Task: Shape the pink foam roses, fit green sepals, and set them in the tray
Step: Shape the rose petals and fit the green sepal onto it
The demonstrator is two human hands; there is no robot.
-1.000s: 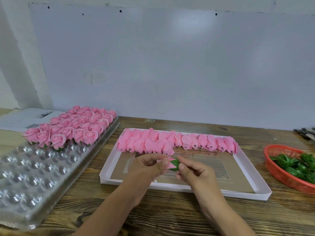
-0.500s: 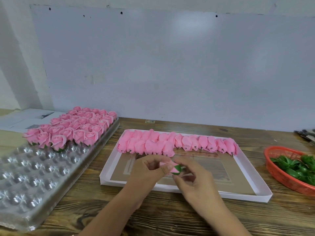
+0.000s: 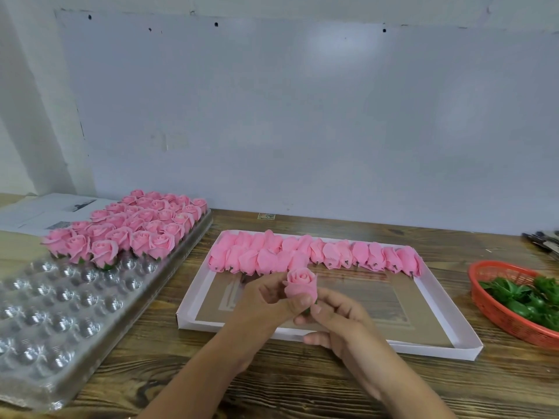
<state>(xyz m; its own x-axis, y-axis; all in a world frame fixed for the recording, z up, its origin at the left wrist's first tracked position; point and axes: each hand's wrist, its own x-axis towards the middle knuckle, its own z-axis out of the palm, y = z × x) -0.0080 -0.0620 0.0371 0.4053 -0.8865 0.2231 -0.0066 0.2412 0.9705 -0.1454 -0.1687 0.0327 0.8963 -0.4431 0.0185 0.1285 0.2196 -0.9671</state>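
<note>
Both hands up over the box, front-left part. L hand and R hand both pinch one rose, bloom facing cam, bit of green at its base by R fingertips. Behind it: row of unshaped buds along box's far edge. Left: clear tray, far end filled w/ done roses. Right: red basket w/ sepals. All on wood table.
</note>
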